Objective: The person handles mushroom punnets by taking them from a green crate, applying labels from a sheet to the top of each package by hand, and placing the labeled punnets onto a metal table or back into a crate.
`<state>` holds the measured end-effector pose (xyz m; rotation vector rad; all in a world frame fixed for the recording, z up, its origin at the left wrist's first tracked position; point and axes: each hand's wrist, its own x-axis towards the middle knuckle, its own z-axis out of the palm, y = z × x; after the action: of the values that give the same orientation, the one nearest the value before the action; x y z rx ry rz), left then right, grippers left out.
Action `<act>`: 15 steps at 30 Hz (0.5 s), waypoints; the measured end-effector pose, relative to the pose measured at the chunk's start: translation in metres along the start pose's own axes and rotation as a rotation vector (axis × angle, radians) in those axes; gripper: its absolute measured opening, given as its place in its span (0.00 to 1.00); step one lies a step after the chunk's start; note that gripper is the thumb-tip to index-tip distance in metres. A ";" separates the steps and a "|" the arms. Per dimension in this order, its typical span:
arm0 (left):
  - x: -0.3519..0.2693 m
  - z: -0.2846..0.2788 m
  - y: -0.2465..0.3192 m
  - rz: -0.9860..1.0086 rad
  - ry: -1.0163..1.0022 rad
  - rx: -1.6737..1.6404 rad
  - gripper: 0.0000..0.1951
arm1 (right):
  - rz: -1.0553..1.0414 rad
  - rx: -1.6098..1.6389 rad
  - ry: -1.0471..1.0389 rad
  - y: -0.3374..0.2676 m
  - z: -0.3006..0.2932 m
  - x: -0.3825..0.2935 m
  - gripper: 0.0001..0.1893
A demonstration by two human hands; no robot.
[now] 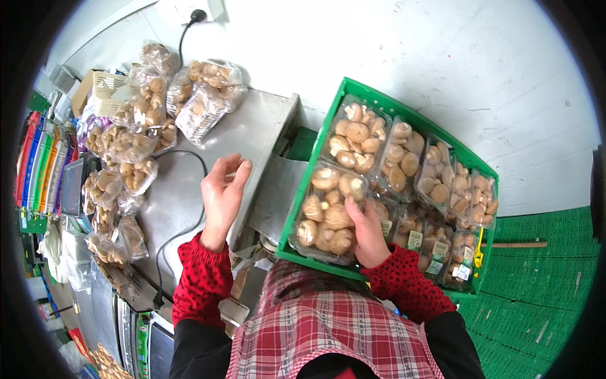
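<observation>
My right hand (371, 232) grips the right edge of a clear plastic pack of mushrooms (326, 213), thumb on top; its other fingers are mostly hidden. This pack lies in the near left corner of a green plastic crate (310, 177). Inside the crate are several more clear mushroom packs, one (357, 135) just beyond the held pack and another (397, 156) beside that. Some near-side packs bear labels (415, 240). My left hand (223, 196) hovers by the right edge of the steel table (236, 128), fingers loosely curled and apart from the thumb, holding nothing.
Film-wrapped mushroom packs (137, 142) are piled on the table's left side, near a cream plastic basket (106, 92). A black cable (203, 166) loops across the steel top. A dark screen (73, 187) stands at far left. Green slatted plastic (544, 284) lies to the right.
</observation>
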<state>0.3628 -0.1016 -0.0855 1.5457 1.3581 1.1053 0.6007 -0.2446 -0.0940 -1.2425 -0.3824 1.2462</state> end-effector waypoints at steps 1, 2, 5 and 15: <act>0.014 -0.003 -0.017 0.049 0.049 0.116 0.20 | -0.004 0.039 0.027 0.007 0.008 0.000 0.22; 0.025 -0.009 -0.036 0.137 0.091 0.271 0.23 | 0.015 -0.005 -0.042 0.005 0.007 -0.002 0.22; 0.069 -0.017 -0.069 0.187 0.112 0.542 0.35 | -0.049 -0.218 -0.049 0.007 -0.004 -0.006 0.24; 0.223 -0.059 -0.153 0.266 0.119 1.163 0.61 | -0.366 -0.533 0.139 0.022 0.016 -0.011 0.28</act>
<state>0.2697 0.1389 -0.1870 2.5415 2.0925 0.5016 0.5736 -0.2499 -0.1030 -1.6086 -0.8359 0.7582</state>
